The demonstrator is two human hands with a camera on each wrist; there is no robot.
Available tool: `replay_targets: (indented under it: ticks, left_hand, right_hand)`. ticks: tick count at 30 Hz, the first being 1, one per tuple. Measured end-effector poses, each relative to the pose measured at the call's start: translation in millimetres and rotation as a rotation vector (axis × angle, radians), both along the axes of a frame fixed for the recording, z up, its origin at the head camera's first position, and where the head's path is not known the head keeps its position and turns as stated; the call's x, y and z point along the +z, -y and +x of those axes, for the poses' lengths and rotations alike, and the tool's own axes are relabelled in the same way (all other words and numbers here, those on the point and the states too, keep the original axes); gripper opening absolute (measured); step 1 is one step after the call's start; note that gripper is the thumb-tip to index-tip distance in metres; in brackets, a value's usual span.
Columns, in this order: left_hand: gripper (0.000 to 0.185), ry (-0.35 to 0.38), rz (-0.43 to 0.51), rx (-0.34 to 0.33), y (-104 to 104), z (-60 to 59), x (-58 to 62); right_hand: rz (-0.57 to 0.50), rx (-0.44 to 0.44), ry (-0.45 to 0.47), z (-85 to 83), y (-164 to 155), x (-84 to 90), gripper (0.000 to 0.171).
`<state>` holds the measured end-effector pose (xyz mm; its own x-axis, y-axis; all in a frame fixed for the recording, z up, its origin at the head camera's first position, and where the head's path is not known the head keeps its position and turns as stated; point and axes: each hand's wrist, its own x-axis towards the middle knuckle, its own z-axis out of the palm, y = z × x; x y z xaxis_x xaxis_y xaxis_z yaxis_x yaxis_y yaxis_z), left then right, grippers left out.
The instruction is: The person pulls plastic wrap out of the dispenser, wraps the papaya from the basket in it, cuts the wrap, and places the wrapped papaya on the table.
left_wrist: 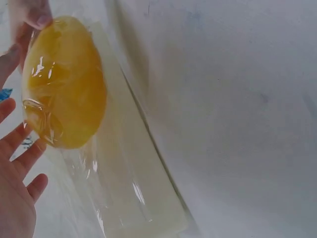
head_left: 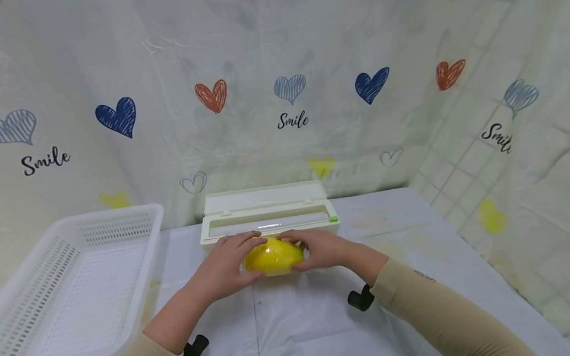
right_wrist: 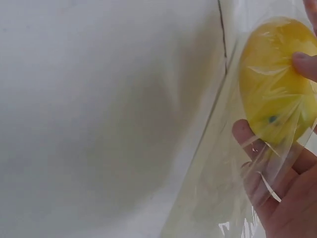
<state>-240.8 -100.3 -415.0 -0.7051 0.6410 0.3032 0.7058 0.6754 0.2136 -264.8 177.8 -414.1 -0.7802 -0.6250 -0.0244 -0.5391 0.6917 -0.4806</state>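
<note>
A yellow mango (head_left: 273, 256), greenish at its right end, is held between both hands in front of a white film dispenser (head_left: 204, 234). Clear plastic film (right_wrist: 282, 106) covers it, wrinkled at the ends, and spreads over the dispenser's front. My left hand (head_left: 226, 263) holds the mango's left end, fingers above and thumb below. In the left wrist view its fingers (left_wrist: 29, 156) are spread against the wrapped end. On the other end, my right hand (head_left: 323, 247) grips with its thumb and fingers, film draped across the fingers (right_wrist: 242, 133). The mango's underside is hidden.
The dispenser's lid (head_left: 266, 197) stands raised, showing a film roll (head_left: 273, 224) and a green piece (head_left: 334, 218) at the right. A white perforated basket (head_left: 157, 236) sits at left. Behind the white-covered table (head_left: 296, 331) hangs a heart-printed sheet (head_left: 252, 141).
</note>
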Motion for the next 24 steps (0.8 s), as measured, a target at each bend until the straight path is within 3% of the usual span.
replay_targets:
  ticks: [5, 13, 24]
  left_hand:
    - [0.070, 0.005, -0.034, -0.059, -2, -2.6, -0.4]
    - [0.073, -0.023, -0.041, -0.069, -5, -8.8, -4.3]
    - [0.070, -0.048, -0.034, -0.062, -7, -16.2, -3.6]
  right_hand:
    - [-0.035, -0.001, 0.084, -2.3, -2, 7.0, 0.068]
    - [-0.099, -0.034, 0.203, -3.5, -3, 13.2, 0.064]
    - [-0.090, -0.046, 0.161, 0.6, -2, 17.7, 0.071]
